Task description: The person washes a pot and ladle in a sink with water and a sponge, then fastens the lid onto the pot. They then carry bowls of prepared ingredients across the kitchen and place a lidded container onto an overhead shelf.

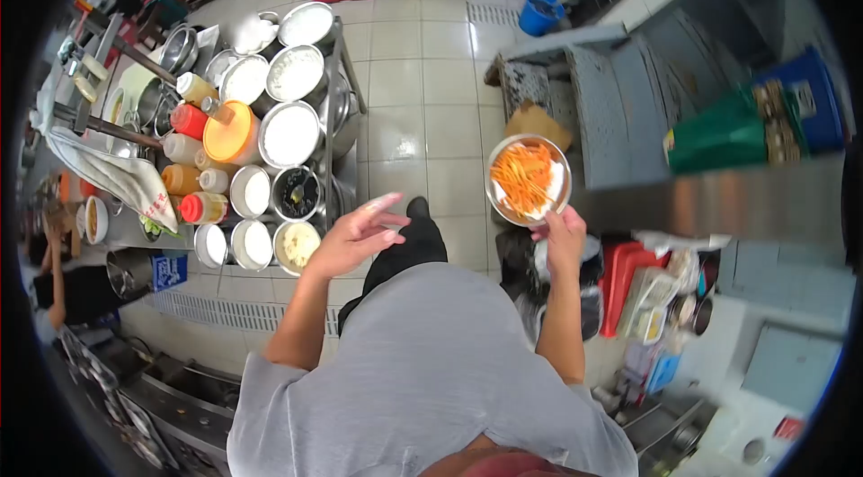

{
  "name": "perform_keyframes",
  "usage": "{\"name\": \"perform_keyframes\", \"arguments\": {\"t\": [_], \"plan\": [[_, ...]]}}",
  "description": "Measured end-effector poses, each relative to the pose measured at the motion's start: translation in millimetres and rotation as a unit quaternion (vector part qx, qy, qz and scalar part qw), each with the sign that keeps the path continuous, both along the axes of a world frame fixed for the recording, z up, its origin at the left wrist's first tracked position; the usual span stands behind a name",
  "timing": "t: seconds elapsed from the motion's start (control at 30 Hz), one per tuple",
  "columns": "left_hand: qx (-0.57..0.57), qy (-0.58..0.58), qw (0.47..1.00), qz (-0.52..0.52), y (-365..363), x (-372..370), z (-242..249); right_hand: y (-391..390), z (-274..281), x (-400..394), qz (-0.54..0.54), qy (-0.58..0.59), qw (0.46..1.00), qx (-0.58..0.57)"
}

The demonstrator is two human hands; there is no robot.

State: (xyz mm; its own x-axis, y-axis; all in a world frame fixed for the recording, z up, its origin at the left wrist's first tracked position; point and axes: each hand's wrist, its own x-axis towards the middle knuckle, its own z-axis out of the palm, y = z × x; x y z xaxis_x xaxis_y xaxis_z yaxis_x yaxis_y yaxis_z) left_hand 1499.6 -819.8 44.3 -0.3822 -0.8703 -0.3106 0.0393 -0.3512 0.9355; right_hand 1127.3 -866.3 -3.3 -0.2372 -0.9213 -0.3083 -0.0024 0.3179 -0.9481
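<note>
My right hand (pixel 563 234) grips the near rim of a round metal bowl (pixel 493 199), held out in front of me to the right. Shredded carrot (pixel 521 176) fills much of the bowl, with something white showing around and under it. My left hand (pixel 364 230) is in the air with its fingers spread and nothing in them. Close to that hand, at the corner of a metal table, stands a pot with pale yellowish contents (pixel 298 248). Beside it is a container of something dark (pixel 296 194).
On the left table are several metal pots of white contents (pixel 290 133), an orange-lidded tub (pixel 231 132) and squeeze bottles (pixel 203 207). Tiled floor (pixel 395 81) runs ahead. A metal step (pixel 530 81), blue bucket (pixel 541 12) and green bag (pixel 719 137) lie to the right. Another person's arm (pixel 56 279) shows far left.
</note>
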Motion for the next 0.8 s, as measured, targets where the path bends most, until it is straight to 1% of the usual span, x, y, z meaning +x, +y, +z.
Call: {"name": "perform_keyframes", "arguments": {"t": [0.03,0.1,0.17,0.27,0.3,0.37,0.4,0.47,0.5,0.53,0.6,0.63,0.67,0.7,0.73,0.77,0.8], "plan": [[0.028,-0.003,0.999,0.016,-23.3,-4.4,-3.3,-20.2,3.0,-6.4,0.004,0.014,1.000,0.002],[-0.015,0.001,1.000,0.002,-74.1,-8.5,-9.3,-63.9,1.0,-22.2,0.013,0.016,1.000,0.003],[-0.073,-0.013,0.997,-0.025,-129.0,-14.9,0.6,-108.5,7.0,-32.5,-0.024,-0.004,1.000,0.003],[-0.088,-0.077,0.992,-0.040,-212.4,-12.2,24.3,-179.3,5.0,-45.0,-0.047,-0.018,0.999,0.017],[-0.099,-0.089,0.990,-0.044,-236.8,-11.4,25.0,-204.1,5.8,-44.9,-0.045,-0.013,0.999,0.018],[-0.125,-0.117,0.984,-0.047,-285.0,-11.3,17.4,-257.4,-8.9,-47.6,-0.042,0.005,0.999,0.008],[-0.118,-0.102,0.987,-0.023,-306.2,-13.8,10.6,-286.5,-12.1,-47.3,-0.029,0.012,0.999,0.010],[-0.098,-0.152,0.982,-0.057,-351.0,-6.4,2.5,-352.0,-21.7,-37.1,-0.002,0.023,1.000,0.013],[-0.082,-0.177,0.978,-0.073,-371.5,-2.1,-3.5,-389.8,-29.1,-27.4,0.028,0.023,0.999,0.011],[-0.082,-0.175,0.980,-0.036,-387.2,1.4,-12.8,-424.0,-37.4,-17.5,0.061,0.024,0.998,0.012],[-0.038,-0.204,0.978,-0.003,-418.9,19.5,-22.1,-494.8,-40.1,13.9,0.131,0.029,0.991,0.009],[-0.013,-0.216,0.976,0.010,-428.4,28.8,-22.9,-525.1,-38.3,30.8,0.183,0.028,0.983,0.012],[0.003,-0.252,0.968,-0.007,-441.8,42.4,-20.9,-562.3,-35.2,52.2,0.238,0.025,0.971,0.007],[-0.004,-0.224,0.971,0.081,-450.1,51.5,-13.4,-598.8,-32.5,76.9,0.295,0.020,0.955,0.001],[-0.011,-0.193,0.967,0.168,-453.4,55.0,-5.6,-631.4,-31.2,104.5,0.324,0.023,0.946,-0.003],[-0.019,-0.160,0.953,0.255,-455.4,59.3,-0.9,-662.6,-27.6,129.8,0.367,0.037,0.930,-0.015],[-0.021,-0.150,0.944,0.294,-457.5,66.9,-5.0,-691.2,-14.6,160.3,0.411,0.054,0.910,-0.023]]}}
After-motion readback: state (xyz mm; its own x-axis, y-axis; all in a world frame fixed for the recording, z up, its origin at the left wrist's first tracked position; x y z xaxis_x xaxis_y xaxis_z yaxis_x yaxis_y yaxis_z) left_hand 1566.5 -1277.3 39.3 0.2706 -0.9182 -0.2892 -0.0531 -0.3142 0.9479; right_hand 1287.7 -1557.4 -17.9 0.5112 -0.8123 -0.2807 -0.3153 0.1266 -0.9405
